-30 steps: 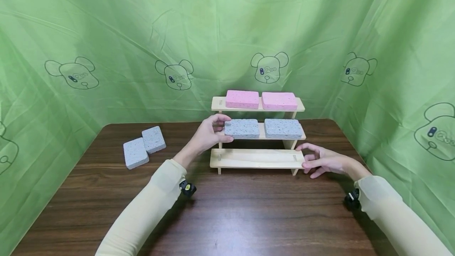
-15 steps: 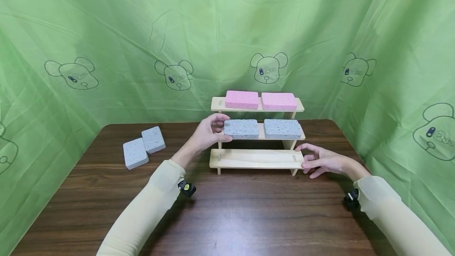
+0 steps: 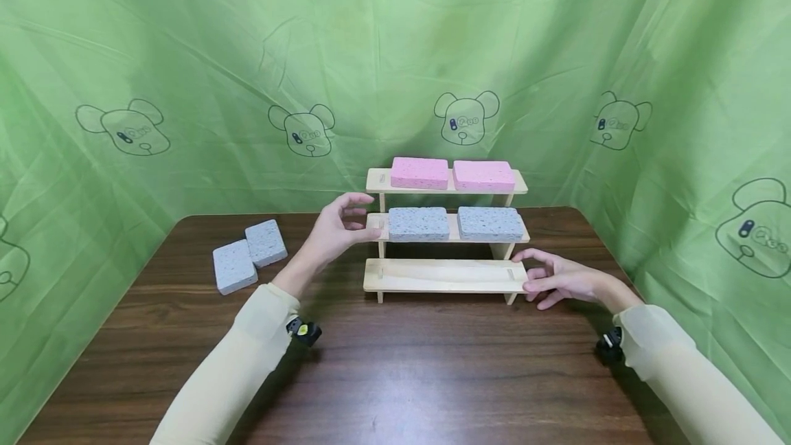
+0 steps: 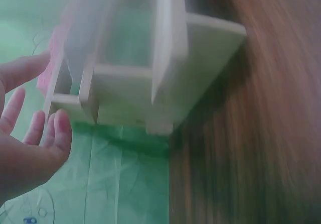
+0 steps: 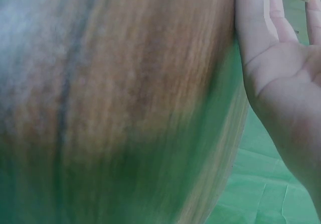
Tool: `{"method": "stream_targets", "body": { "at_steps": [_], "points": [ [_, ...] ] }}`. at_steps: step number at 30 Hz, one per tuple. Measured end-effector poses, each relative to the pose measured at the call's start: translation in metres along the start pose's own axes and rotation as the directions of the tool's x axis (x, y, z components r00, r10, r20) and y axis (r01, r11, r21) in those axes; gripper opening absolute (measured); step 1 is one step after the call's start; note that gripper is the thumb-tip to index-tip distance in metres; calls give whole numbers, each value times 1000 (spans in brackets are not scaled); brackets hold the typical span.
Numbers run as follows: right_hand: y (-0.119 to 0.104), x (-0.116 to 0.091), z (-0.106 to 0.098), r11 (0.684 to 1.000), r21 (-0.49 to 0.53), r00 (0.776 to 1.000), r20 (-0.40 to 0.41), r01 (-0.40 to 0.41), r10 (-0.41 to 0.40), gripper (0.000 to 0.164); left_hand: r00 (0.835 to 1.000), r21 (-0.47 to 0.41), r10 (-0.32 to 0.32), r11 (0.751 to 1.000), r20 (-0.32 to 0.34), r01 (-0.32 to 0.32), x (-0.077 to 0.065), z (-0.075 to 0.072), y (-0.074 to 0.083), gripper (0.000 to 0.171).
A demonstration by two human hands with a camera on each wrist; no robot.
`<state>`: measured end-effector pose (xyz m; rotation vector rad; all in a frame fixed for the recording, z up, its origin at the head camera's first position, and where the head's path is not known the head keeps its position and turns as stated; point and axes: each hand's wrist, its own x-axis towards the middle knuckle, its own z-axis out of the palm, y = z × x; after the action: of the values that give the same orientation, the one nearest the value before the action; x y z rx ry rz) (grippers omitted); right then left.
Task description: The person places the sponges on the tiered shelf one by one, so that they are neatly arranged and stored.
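A three-tier wooden shelf (image 3: 445,285) stands on the table. Two blue speckled sponges, the left one (image 3: 419,224) and the right one (image 3: 490,224), lie side by side on its middle tier. My left hand (image 3: 334,233) is just left of that tier, fingers loosely bent and nothing held, apart from the left sponge. In the left wrist view, the same hand (image 4: 35,133) appears beside the shelf's end. My right hand (image 3: 565,281) holds the right end of the bottom tier, thumb at the front corner and forefinger behind. Its grip is mostly cut off in the right wrist view.
Two pink sponges, one left (image 3: 419,174) and one right (image 3: 484,176), rest on the top tier. On the left of the brown wooden table (image 3: 395,376), two more blue sponges (image 3: 235,266) lie touching. A green curtain (image 3: 371,53) hangs behind.
My left hand has let go of the left blue sponge on the middle tier and drawn back to the left. The right hand stays at the shelf's end.
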<state>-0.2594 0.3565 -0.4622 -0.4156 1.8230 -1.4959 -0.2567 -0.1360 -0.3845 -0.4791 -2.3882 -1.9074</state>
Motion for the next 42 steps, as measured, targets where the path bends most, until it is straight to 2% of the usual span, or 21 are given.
{"method": "stream_targets", "body": {
  "at_steps": [5,8,12,18,24,27,32,36,42],
  "points": [
    [-1,0,0,1000,4,1000,2,1,-1,48,996,68,20,998,-87,-14,-18,-22,-9,62],
    [-1,-1,0,1000,6,1000,1,1,-1,48,990,87,9,996,-142,4,-30,-37,-16,62],
    [-1,-3,0,1000,3,1000,0,1,-1,48,978,12,-22,1000,-209,25,-43,-56,-25,67],
    [4,-2,0,1000,16,1000,8,7,-7,49,962,-69,-85,995,-261,70,-64,-92,-31,68],
    [2,0,0,1000,5,1000,9,10,-10,49,928,66,-77,992,-365,108,-87,-133,-48,62],
    [1,1,0,1000,2,1000,6,6,-6,49,911,123,-93,980,-402,154,-97,-149,-58,60],
    [-1,2,0,1000,3,1000,6,8,-8,49,896,189,-153,949,-416,250,-110,-167,-71,63],
    [-2,2,0,1000,0,1000,3,12,-12,49,883,246,-180,919,-433,309,-116,-173,-78,70],
    [-2,-1,1,1000,1,1000,-2,6,-6,49,877,332,-192,873,-441,358,-120,-175,-84,82]
  ]
}}
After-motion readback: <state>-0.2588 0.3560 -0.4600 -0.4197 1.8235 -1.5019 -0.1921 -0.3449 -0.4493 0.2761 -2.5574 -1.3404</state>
